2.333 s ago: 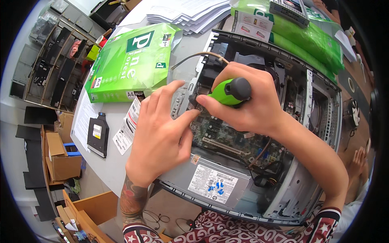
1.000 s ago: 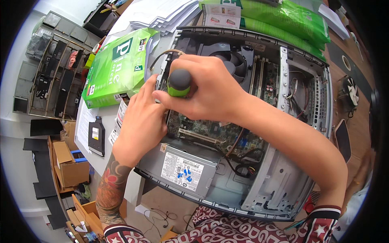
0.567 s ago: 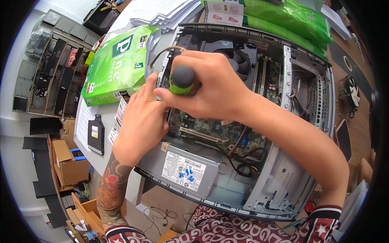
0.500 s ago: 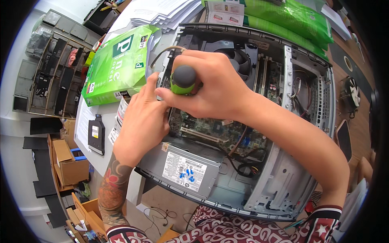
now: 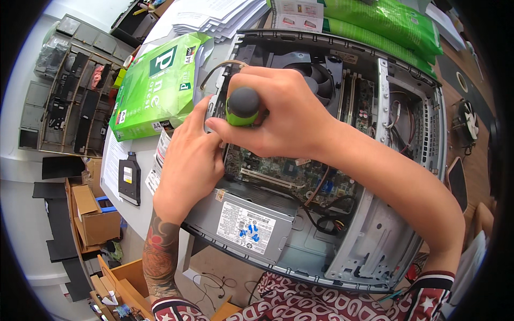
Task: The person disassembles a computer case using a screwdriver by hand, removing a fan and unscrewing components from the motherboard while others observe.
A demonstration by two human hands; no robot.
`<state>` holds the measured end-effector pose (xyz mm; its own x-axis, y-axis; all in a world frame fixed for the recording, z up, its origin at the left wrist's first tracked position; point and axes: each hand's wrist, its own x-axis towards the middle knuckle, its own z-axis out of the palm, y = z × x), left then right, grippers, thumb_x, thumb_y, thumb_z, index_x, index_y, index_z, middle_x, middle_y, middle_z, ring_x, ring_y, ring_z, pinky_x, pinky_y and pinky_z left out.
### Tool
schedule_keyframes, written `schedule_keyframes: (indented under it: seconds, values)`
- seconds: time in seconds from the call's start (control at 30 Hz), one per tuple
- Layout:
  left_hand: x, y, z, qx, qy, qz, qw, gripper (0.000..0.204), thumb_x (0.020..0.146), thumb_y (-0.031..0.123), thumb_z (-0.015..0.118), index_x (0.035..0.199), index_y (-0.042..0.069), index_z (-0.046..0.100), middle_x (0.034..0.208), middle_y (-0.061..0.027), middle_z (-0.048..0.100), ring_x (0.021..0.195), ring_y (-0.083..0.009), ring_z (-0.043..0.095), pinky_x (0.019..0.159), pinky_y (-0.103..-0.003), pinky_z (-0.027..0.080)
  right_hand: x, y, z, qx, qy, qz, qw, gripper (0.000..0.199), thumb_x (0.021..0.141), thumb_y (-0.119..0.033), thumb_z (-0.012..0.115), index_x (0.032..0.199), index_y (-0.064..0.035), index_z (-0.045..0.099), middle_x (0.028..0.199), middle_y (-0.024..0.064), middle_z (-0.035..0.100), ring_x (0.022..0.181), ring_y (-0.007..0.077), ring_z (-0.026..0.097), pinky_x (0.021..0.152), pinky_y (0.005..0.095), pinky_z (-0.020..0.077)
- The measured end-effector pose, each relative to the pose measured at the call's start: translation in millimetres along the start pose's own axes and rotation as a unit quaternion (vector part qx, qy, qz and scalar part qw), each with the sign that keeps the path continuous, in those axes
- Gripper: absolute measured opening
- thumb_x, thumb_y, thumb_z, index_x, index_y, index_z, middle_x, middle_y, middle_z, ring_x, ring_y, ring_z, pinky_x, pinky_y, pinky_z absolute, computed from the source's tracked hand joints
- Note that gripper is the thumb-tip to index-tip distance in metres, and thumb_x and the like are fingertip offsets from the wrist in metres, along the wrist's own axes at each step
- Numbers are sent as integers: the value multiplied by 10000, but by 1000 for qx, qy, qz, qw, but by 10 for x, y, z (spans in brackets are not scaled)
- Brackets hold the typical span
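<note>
An opened desktop computer case (image 5: 369, 235) lies on its side before me, its motherboard (image 5: 289, 168) and silver power supply (image 5: 249, 222) exposed. My right hand (image 5: 284, 112) is closed round a screwdriver (image 5: 243, 104) with a green handle and dark grey end cap, seen from above. Its shaft and tip are hidden beneath the hand, over the case's left edge. Close beside it, my left hand (image 5: 190, 160) straddles that edge, index finger stretched toward the screwdriver and thumb on the inner side. What lies under its fingertips is hidden.
A green paper pack (image 5: 155, 85) and a black optical drive (image 5: 129, 179) lie left of the case. More green packs (image 5: 385, 32) and stacked papers (image 5: 214, 21) stand behind. At right are a loose fan (image 5: 465, 125) and a phone (image 5: 456, 184). A cardboard box (image 5: 96, 219) stands lower left.
The whole view has shifted slightly. Both hands keep their places at the case's left edge, and the screwdriver stays in my right hand with no clear turn.
</note>
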<state>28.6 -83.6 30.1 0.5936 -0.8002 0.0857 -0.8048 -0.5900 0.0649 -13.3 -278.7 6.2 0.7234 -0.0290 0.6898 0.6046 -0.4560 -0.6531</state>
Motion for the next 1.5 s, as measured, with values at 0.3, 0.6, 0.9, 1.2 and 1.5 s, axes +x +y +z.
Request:
schedule_keyframes:
  seconds: [0.3,0.6,0.9,1.2,1.5]
  values:
    - [14,-3,-28,86,-53,14,995,238,760,28,646,988,27,712,1550,-261,318,1398,-479,367,1075,-521,388,-12,0,17,-29,4,-6,1000,304,780,-271,767,760,-4,625,751,180,625,729,373,641,674,438,533]
    - [34,14,76,190,-33,48,980,491,838,7,574,1324,72,599,1591,-257,249,1458,-503,243,1142,-582,283,-13,8,46,-48,20,0,999,327,789,-304,757,780,2,641,769,180,642,739,358,658,688,428,544]
    - [59,121,-17,218,-52,69,972,528,818,32,597,1345,62,592,1484,-168,473,1507,-389,216,1199,-584,198,-29,27,61,-34,27,-18,999,323,773,-298,760,840,2,661,771,158,659,764,348,673,688,423,564]
    - [110,123,-37,186,-67,88,976,523,801,13,592,1323,34,606,1371,-168,565,1496,-367,259,1216,-548,218,-8,88,84,-25,68,-59,996,350,782,-289,819,756,-14,605,708,131,589,603,333,606,548,395,495]
    - [74,58,-2,185,-41,87,978,499,821,49,591,1320,55,609,1391,-191,555,1485,-380,278,1207,-555,224,-6,13,22,-28,15,-7,999,307,765,-284,765,780,1,650,755,161,642,769,354,662,690,428,554]
